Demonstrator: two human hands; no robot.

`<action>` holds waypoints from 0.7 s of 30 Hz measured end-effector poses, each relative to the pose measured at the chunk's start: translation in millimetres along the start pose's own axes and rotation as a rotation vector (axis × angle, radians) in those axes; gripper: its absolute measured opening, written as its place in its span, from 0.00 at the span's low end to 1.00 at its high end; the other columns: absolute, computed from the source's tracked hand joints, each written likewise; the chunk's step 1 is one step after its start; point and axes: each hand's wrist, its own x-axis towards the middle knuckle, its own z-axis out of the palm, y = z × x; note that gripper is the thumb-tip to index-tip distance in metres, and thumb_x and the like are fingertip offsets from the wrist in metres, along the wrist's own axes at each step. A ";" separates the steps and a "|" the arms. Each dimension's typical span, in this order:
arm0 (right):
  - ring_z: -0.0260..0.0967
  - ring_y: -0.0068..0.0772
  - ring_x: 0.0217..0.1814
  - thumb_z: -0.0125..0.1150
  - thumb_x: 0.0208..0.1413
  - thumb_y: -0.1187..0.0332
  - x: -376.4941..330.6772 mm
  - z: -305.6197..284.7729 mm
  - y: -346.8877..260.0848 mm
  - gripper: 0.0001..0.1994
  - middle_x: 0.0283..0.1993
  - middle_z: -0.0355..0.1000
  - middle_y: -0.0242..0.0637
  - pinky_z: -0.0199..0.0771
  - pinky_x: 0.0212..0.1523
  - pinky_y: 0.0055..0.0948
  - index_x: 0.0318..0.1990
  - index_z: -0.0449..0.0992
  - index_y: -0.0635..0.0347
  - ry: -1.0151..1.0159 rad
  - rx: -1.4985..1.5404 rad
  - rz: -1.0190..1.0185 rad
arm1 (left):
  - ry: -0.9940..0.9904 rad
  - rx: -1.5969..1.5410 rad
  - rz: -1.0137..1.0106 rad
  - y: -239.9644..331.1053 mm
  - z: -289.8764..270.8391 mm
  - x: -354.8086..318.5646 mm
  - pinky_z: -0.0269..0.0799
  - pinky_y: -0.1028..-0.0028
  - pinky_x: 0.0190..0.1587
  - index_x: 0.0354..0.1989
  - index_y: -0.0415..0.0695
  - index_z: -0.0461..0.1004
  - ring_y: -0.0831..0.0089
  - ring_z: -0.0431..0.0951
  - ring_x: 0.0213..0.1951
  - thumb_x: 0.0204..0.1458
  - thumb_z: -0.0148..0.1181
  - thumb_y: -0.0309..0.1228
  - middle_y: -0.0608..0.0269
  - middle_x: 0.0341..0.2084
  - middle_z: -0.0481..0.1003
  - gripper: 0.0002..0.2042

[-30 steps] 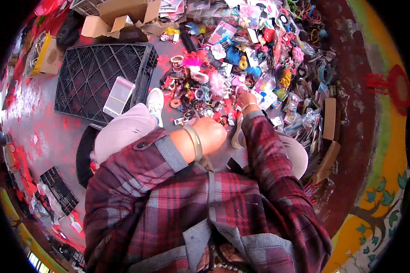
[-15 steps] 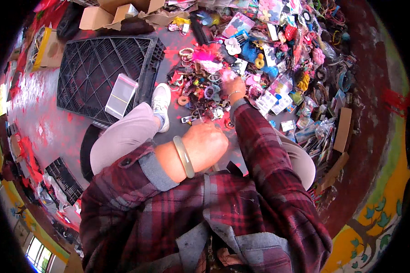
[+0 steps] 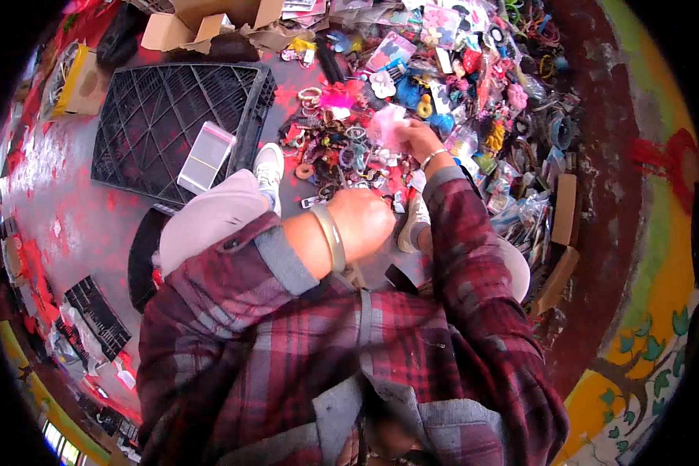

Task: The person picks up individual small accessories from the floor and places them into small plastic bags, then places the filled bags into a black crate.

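The right hand is positioned above the near part of a pile of small accessories. Its fingertips are pressed together, pinching a pink fluffy piece. The pink fluffy piece is located at the far left side of the right hand, over the pile. Its outline is partly blurred.

The left hand is positioned nearer the body, back upward, with its fingers curled under. The fingertips are hidden; whether they grip anything cannot be told. A pale bangle encircles the left wrist, and a thin bracelet encircles the right.

The following items lie around the pink fluffy piece: a magenta feather to the left, a white flower beyond it, and a yellow ring-shaped item to the right. An orange ring lies at the left edge of the pile, near the white left shoe.

A black plastic crate rests on the grey floor, left of the pile. A clear rectangular box lies tilted on the crate's near edge. An open cardboard box stands beyond the crate.
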 end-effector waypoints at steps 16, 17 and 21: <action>0.70 0.25 0.31 0.56 0.43 0.78 -195.5 45.1 -162.2 0.19 0.34 0.70 0.31 0.70 0.29 0.21 0.46 0.65 0.59 -0.284 0.163 -0.419 | 0.197 -0.136 -0.237 -20.4 -43.3 22.7 0.68 0.61 0.29 0.23 0.41 0.74 0.54 0.74 0.25 0.40 0.50 0.30 0.50 0.20 0.73 0.08; 0.70 0.25 0.32 0.57 0.44 0.78 -197.7 47.0 -161.2 0.18 0.34 0.70 0.31 0.70 0.29 0.22 0.45 0.66 0.59 -0.252 0.185 -0.435 | 0.221 -0.179 -0.239 -19.3 -51.5 23.2 0.68 0.63 0.29 0.24 0.41 0.75 0.56 0.74 0.25 0.40 0.51 0.30 0.51 0.20 0.73 0.08; 0.71 0.29 0.35 0.56 0.48 0.76 -200.6 47.5 -163.3 0.13 0.37 0.71 0.34 0.74 0.33 0.23 0.43 0.68 0.61 -0.216 0.354 -0.445 | 0.257 -0.306 -0.236 -15.5 -73.2 24.4 0.68 0.67 0.28 0.25 0.40 0.75 0.60 0.75 0.24 0.41 0.53 0.30 0.52 0.19 0.73 0.08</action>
